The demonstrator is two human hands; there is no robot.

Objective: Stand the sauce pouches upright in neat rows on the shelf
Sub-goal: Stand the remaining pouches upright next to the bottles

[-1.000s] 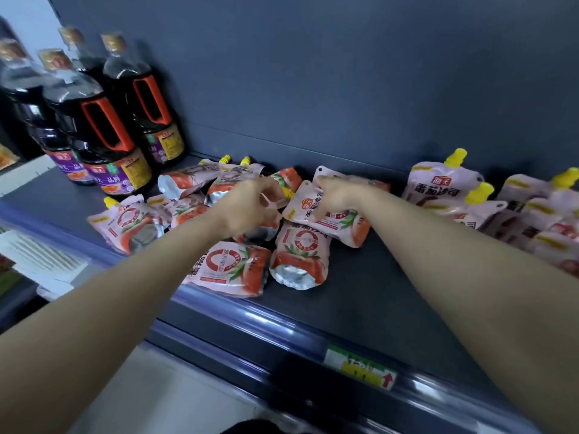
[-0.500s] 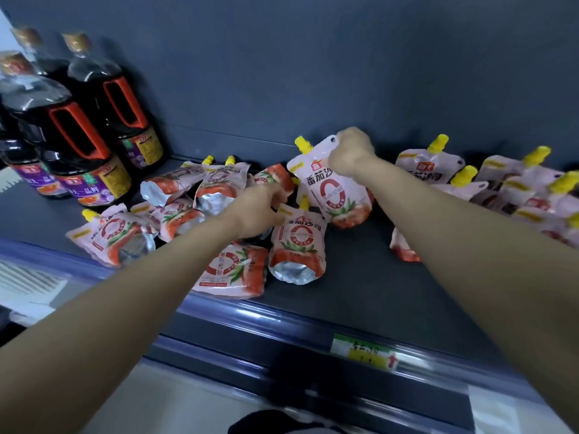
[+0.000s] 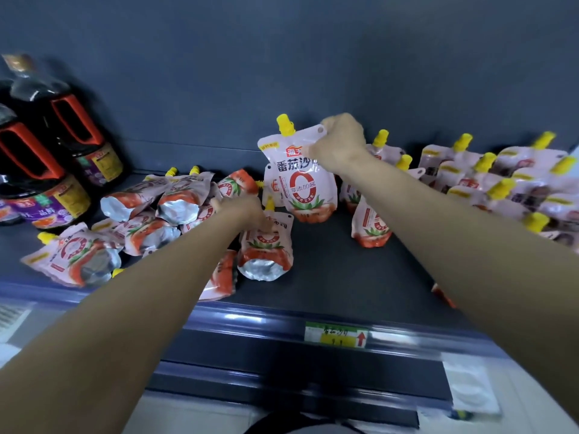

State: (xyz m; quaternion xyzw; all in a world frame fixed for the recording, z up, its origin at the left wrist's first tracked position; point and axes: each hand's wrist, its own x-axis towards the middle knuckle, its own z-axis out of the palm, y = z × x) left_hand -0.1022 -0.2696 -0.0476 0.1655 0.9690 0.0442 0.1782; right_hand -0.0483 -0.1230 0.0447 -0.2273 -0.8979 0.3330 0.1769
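Price label (image 3: 336, 335), green and yellow with a red arrow, sits on the front rail of the dark shelf (image 3: 344, 277). Just behind the rail a lying pouch (image 3: 266, 249) points its silver base toward the front. The left hand (image 3: 247, 209) rests on its top end beside the yellow cap, though whether the fingers actually grip it cannot be told. To the left of that arm, toppled pouches (image 3: 141, 227) lie in a loose heap, overlapping one another at mixed angles. Farther back, the right hand (image 3: 340, 145) has its fingers curled tight, pinching the top right corner of an upright pouch (image 3: 300, 186). This pouch hangs straight with its yellow cap up and its base at or just above the shelf near the middle. To the right, standing pouches (image 3: 501, 183) crowd together in rows with their caps upward. At the far left stand dark sauce bottles (image 3: 40, 170) with red handles, against the grey back panel (image 3: 282, 57).
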